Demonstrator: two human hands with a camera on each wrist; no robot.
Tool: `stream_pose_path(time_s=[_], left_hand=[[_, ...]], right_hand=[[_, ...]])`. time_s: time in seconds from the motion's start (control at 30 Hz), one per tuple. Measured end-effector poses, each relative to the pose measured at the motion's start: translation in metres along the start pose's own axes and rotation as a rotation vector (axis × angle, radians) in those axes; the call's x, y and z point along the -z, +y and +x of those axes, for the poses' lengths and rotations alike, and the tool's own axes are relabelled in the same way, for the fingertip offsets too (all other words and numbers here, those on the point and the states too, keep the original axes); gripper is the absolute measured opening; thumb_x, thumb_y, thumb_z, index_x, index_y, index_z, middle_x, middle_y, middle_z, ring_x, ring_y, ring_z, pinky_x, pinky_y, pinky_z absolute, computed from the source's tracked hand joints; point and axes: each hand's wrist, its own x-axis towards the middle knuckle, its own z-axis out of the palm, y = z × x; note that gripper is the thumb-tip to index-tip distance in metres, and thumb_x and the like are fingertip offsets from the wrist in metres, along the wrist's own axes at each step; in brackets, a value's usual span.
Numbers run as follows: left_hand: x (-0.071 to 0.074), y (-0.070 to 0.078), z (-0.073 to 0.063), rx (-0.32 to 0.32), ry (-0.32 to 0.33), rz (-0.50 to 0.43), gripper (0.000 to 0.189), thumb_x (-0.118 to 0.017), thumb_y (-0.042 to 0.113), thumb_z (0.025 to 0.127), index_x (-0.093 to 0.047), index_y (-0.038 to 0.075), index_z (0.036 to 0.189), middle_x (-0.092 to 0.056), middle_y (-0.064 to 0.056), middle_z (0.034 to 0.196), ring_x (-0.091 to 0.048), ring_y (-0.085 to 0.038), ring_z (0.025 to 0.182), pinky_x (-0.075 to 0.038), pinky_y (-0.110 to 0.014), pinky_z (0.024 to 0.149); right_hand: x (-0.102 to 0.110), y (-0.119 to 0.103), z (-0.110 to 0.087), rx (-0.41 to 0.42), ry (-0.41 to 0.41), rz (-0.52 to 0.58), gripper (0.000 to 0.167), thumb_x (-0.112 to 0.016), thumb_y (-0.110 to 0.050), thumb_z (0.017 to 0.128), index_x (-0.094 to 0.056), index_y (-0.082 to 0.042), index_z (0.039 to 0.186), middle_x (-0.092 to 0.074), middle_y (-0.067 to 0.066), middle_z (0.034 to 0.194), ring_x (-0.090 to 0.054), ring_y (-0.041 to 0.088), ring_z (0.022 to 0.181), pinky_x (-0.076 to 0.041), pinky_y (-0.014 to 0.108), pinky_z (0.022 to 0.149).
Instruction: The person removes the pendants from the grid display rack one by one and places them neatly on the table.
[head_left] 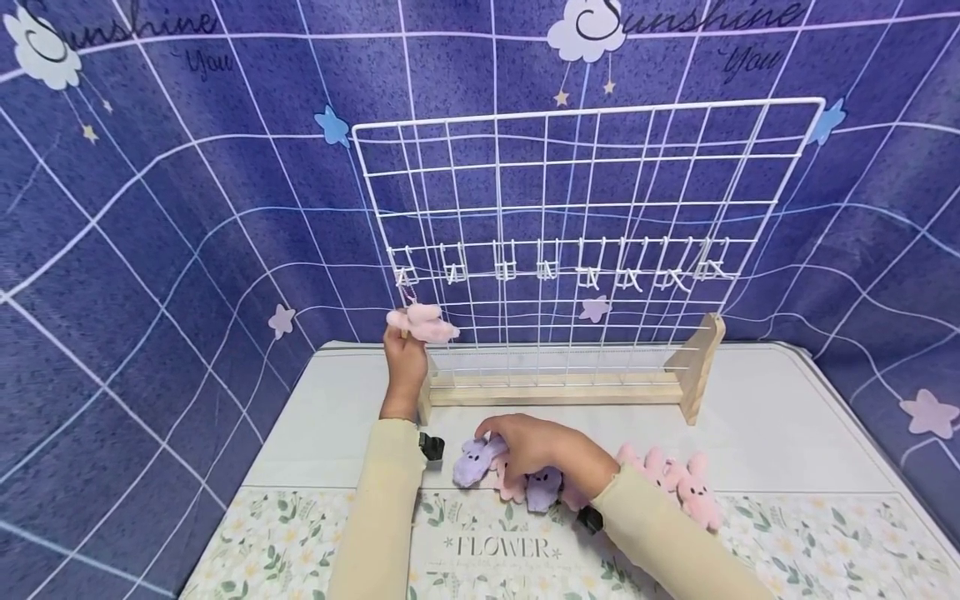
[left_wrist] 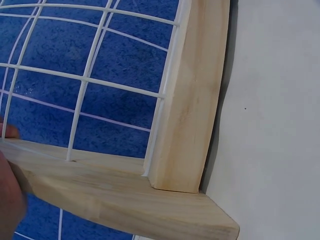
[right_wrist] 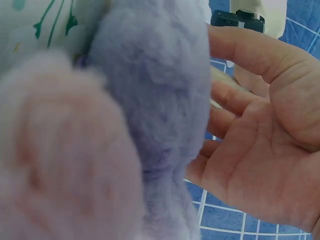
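Note:
A pink plush bunny (head_left: 429, 323) hangs by a cord from the leftmost hook of a white wire grid rack (head_left: 546, 269). Behind it, my left hand (head_left: 405, 360) grips the left wooden side stand (left_wrist: 120, 195); a bit of finger and palm shows at the left wrist view's edge. My right hand (head_left: 528, 442) lies over a row of plush toys, fingers curved down. Beside its fingertips is a tilted purple bunny (head_left: 470, 468). A pink bunny (head_left: 512, 489) sits under the thumb, and another purple bunny (head_left: 543, 490) is nearer the wrist. The purple fur (right_wrist: 155, 90) hides the fingertips in the right wrist view.
Several white hooks (head_left: 588, 275) line the grid, which stands in a wooden base bar (head_left: 555, 390). More pink bunnies (head_left: 699, 493) lie right of my forearm. A floral mat (head_left: 810, 542) covers the front of the white table (head_left: 757, 400). Blue patterned cloth (head_left: 165, 333) surrounds it.

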Motion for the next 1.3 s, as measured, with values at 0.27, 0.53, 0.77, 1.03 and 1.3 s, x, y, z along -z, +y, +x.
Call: stream_pose_path(time_s=[0.27,0.53,0.77,1.03,1.3], left_hand=[[0.005,-0.001,0.002,0.011,-0.107,-0.09,0.03,-0.051,-0.001,0.104,-0.072,0.02,0.1,-0.08,0.008,0.081,-0.079,-0.01,0.073,-0.063,-0.025,0.072],[0.008,0.0,0.0,0.01,-0.137,-0.122,0.028,-0.049,-0.001,0.105,-0.073,0.013,0.101,-0.08,0.003,0.075,-0.079,-0.013,0.069,-0.063,-0.027,0.067],[0.009,0.0,-0.001,0.036,-0.114,-0.093,0.029,-0.05,0.0,0.105,-0.074,0.015,0.1,-0.08,0.004,0.075,-0.079,-0.013,0.069,-0.063,-0.026,0.066],[0.005,0.001,-0.003,0.047,-0.111,-0.1,0.021,-0.055,0.01,0.106,-0.073,0.015,0.098,-0.08,0.003,0.075,-0.079,-0.013,0.069,-0.063,-0.026,0.067],[0.004,0.007,-0.002,0.146,0.094,0.168,0.016,-0.056,-0.007,0.097,-0.07,-0.003,0.104,-0.068,0.022,0.086,-0.06,0.003,0.086,-0.048,-0.015,0.082]], right_hand=[[0.001,-0.004,-0.004,0.01,-0.014,-0.018,0.087,-0.091,0.002,0.067,-0.058,-0.017,0.145,-0.062,0.009,0.145,-0.058,0.023,0.127,-0.052,0.038,0.102],[0.005,-0.015,0.0,0.076,0.15,-0.015,0.064,-0.08,-0.009,0.085,-0.059,-0.011,0.145,-0.058,0.015,0.15,-0.047,0.037,0.144,-0.046,0.053,0.115],[0.016,-0.027,0.015,0.154,0.225,0.326,0.059,-0.074,-0.015,0.095,-0.052,-0.005,0.149,-0.06,0.019,0.143,-0.059,0.034,0.13,-0.051,0.052,0.11],[0.028,-0.041,0.025,0.074,-0.172,1.567,0.034,-0.044,-0.026,0.11,-0.049,-0.017,0.142,-0.065,0.008,0.132,-0.063,0.02,0.115,-0.056,0.028,0.096],[0.034,-0.064,0.038,-0.006,-0.056,1.818,0.06,-0.05,-0.04,0.109,-0.031,-0.013,0.158,-0.06,0.01,0.125,-0.058,0.02,0.116,-0.054,0.028,0.098]])
